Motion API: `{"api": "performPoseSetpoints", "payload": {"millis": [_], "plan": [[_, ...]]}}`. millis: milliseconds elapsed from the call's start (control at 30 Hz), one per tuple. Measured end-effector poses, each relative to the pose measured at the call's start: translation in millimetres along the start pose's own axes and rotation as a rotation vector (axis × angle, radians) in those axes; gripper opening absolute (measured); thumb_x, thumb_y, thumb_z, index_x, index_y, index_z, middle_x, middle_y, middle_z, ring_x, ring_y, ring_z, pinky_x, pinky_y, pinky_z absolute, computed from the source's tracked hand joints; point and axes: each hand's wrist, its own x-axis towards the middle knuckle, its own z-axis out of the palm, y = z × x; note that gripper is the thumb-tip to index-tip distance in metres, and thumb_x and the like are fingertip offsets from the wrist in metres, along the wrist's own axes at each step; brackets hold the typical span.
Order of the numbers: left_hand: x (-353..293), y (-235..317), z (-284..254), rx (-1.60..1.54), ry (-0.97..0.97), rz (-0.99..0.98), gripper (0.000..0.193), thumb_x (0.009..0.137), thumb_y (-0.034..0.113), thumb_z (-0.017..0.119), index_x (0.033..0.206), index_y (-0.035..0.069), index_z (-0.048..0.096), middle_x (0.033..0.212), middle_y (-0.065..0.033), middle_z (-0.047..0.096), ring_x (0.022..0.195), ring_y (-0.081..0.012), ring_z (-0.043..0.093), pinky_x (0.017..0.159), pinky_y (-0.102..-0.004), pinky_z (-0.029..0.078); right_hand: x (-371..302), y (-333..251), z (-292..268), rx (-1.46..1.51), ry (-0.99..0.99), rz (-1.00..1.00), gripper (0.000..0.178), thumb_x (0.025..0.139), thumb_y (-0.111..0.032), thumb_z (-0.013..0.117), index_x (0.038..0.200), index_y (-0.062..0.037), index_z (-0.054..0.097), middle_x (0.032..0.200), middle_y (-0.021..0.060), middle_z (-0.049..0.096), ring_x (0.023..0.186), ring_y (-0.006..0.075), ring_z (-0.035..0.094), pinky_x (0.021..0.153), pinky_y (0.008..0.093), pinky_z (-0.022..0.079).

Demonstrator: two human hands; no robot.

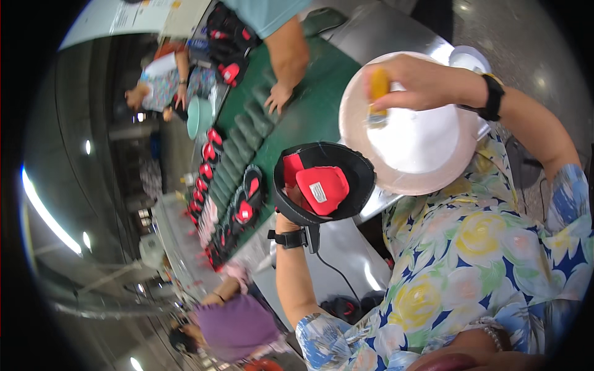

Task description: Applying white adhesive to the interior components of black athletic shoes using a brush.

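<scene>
My left hand [286,222] is closed on a black shoe upper [365,179] with a red tongue [331,185] and a white label. Its opening faces up, and the upper hides most of my fingers. My right hand [411,83] grips a brush [379,86] by its yellow handle. The bristles point down over a pale round basin [356,145] with white contents. Whether they touch the contents I cannot tell. The upper is just left of the basin, in front of part of its rim.
A green work surface [309,74] carries a row of grey-green shoe-shaped pieces [238,145] and black-and-red shoe parts [244,204]. A co-worker's hand [281,96] reaches onto that row. Others are farther left, one in purple [238,328]. A white container [468,59] stands behind the basin.
</scene>
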Motion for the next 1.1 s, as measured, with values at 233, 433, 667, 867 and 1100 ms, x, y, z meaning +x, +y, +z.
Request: {"api": "performPoseSetpoints", "payload": {"millis": [233,433,667,867,1100], "plan": [[37,6,22,0.131,-0.032,0.078,0.053,0.095,0.03,0.064,0.139,0.005,0.048,0.139,-0.012,0.054,0.129,-0.0292,0.052,0.108,-0.0472,0.044,19,-21,-12,0.154,-0.016,-0.011,0.018,0.088,-0.017,0.067,0.096,-0.0046,0.057,0.083,0.0107,0.067,0.074,0.0268,0.065,0.068,0.0347,0.049],[33,6,28,0.187,0.037,0.217,0.052,0.093,0.028,0.066,0.137,0.004,0.05,0.137,-0.012,0.056,0.127,-0.0285,0.054,0.108,-0.0453,0.044,10,-14,-9,0.068,0.176,0.029,0.023,0.087,-0.022,0.07,0.091,-0.0023,0.058,0.074,0.0116,0.065,0.064,0.0244,0.063,0.06,0.034,0.048],[29,-16,37,0.33,0.128,0.391,0.051,0.092,0.025,0.069,0.135,0.003,0.053,0.134,-0.0119,0.059,0.125,-0.0277,0.056,0.108,-0.0431,0.045,11,-12,15,0.022,0.397,0.239,0.038,0.083,-0.03,0.07,0.083,0.0065,0.059,0.068,0.0208,0.064,0.061,0.0327,0.064,0.06,0.0394,0.05],[39,-32,34,0.358,-0.069,0.636,0.05,0.091,0.027,0.071,0.135,0.009,0.054,0.13,-0.0089,0.062,0.12,-0.0241,0.059,0.109,-0.041,0.043,6,-16,34,0.097,0.453,0.356,0.04,0.082,-0.031,0.069,0.084,0.0085,0.059,0.07,0.023,0.064,0.063,0.0343,0.065,0.063,0.0395,0.052],[43,-21,42,0.721,0.381,0.714,0.037,0.094,0.017,0.068,0.128,0.008,0.056,0.105,-0.0064,0.069,0.086,-0.0158,0.065,0.081,-0.0379,0.054,0,-28,38,0.221,0.377,0.475,0.041,0.083,-0.03,0.068,0.088,0.0096,0.059,0.076,0.0254,0.065,0.07,0.0323,0.067,0.065,0.0385,0.051]]}}
